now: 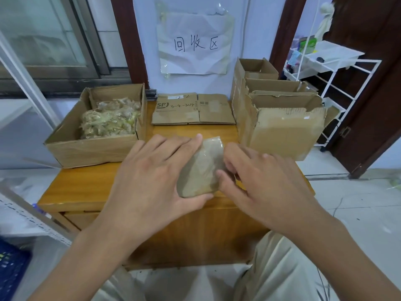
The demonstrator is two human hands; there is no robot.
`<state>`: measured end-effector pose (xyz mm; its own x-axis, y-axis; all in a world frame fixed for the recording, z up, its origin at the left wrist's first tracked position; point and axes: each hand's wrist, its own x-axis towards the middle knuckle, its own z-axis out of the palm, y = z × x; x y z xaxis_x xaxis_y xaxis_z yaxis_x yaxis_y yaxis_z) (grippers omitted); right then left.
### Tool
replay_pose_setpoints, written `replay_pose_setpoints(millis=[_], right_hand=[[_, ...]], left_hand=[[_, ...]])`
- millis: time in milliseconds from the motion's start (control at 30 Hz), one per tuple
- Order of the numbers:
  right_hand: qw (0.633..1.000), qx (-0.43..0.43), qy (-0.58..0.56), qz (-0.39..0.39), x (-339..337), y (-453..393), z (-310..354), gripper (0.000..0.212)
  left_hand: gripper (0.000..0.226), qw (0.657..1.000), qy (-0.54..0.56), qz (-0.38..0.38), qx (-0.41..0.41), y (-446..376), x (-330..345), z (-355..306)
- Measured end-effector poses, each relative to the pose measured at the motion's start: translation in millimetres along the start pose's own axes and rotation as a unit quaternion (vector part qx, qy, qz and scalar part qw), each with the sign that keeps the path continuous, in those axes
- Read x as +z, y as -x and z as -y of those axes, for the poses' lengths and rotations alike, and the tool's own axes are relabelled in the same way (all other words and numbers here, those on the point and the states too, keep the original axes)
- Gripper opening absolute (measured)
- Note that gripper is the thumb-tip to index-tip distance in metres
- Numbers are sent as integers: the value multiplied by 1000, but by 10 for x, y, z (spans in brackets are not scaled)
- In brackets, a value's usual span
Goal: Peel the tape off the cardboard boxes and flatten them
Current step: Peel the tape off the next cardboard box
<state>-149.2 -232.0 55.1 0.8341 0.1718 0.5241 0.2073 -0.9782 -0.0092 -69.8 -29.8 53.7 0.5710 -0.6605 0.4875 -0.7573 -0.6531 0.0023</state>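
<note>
Over the middle of the wooden table (pixel 76 192) I hold a crumpled piece of peeled brown tape (pixel 200 168). My left hand (pixel 152 177) grips its left side, thumb under the lower edge and fingers over the top. My right hand (pixel 260 174) pinches its right edge with curled fingers. A flattened cardboard box (pixel 193 109) lies at the back of the table against the wall. Several open, upright cardboard boxes (pixel 280 127) stand at the right. An open box (pixel 91 146) at the left holds a heap of crumpled used tape (pixel 110 120).
A paper sign (pixel 195 44) hangs on the wall behind the table. A white wire rack (pixel 334 68) stands at the far right beside a dark wooden door. A blue crate (pixel 10 270) sits at the lower left. My lap is below the table's front edge.
</note>
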Motion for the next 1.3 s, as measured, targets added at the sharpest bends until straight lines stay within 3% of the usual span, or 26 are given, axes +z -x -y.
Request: replay_pose_setpoints(millis=[100,167,300,433,500,633,767,933,1033,1167,1233,1300], right_hand=[[997,-50,60,16,-70,-43,-45,22],[999,-39,28,20,-87,-41,-79,22],[983,51,-176,14,-8,26,-142,22],[920,126,-370,-29,113,177,-60,28],[900,154,-406,-41,155,227,-8,28],[927,124,-349,-56,121,178,3,29],[977,105,-187,7,5,78,-42,43],[974,81,-186,101,-175,-67,-125,39],[929,130,-330,106,-170,-55,-145,37],[829,199,-522,-2,151,151,-78,36],[807,220,-548,-12,255,208,-56,36],[817,219,-534,-1,238,189,-81,40]], left_hand=[[96,1000,-7,5,13,8,-8,-21],[98,1000,-5,4,17,19,-12,-18],[99,1000,-2,6,18,48,0,-2],[98,1000,5,10,2,59,-7,43],[98,1000,9,11,-4,71,-14,53],[97,1000,-6,7,6,81,-9,2],[95,1000,-10,4,8,68,-24,-31],[96,1000,-4,2,18,103,-32,-81],[94,1000,12,7,-10,117,-33,-44],[96,999,37,12,-34,127,-38,4],[96,999,34,15,-27,128,-41,-7],[95,999,33,11,-19,123,-33,-28]])
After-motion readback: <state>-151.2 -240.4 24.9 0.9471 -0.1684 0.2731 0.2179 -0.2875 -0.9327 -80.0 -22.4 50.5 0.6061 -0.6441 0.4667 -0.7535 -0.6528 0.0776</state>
